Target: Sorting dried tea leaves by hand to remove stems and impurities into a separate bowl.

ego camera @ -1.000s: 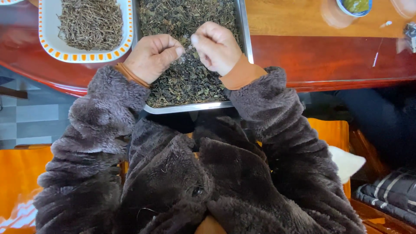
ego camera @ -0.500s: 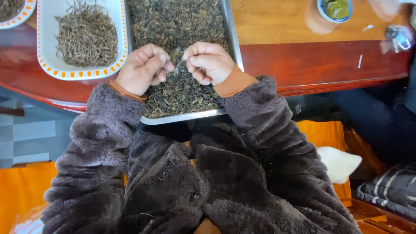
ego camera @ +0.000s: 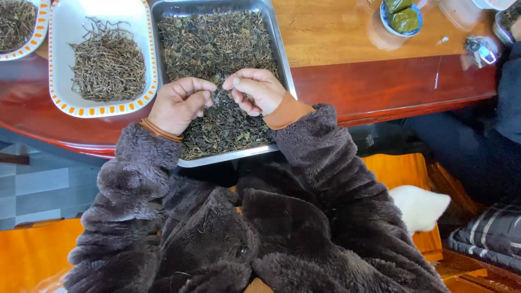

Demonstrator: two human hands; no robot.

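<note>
Both hands work over a steel tray (ego camera: 282, 59) of dried tea leaves (ego camera: 217, 49) that sits on the near edge of the desk (ego camera: 336, 38), overhanging it slightly toward the person. Left hand (ego camera: 179, 104) is curled, fingers folded in toward the palm, resting on the leaves in the near half of the tray; whether it pinches a piece I cannot tell. Right hand (ego camera: 255, 89) is just beside it, also curled, thumb and fingertips pressed together on a small bit of leaf or stem. The two hands nearly touch at the knuckles. Both arms wear dark fuzzy sleeves (ego camera: 135, 179) with orange cuffs.

Left of the tray, touching or just beside it, stands a white dish with an orange-dotted rim (ego camera: 97, 111) holding a heap of thin brown stems (ego camera: 108, 65). A second dish of the same kind (ego camera: 32, 40) shows at the far left edge, partly cut off.

Far right on the desk: a small blue-rimmed bowl (ego camera: 386, 16) with green leaves, and a bunch of keys (ego camera: 480, 49). Another person's dark sleeve (ego camera: 510, 81) enters at the right edge.
</note>
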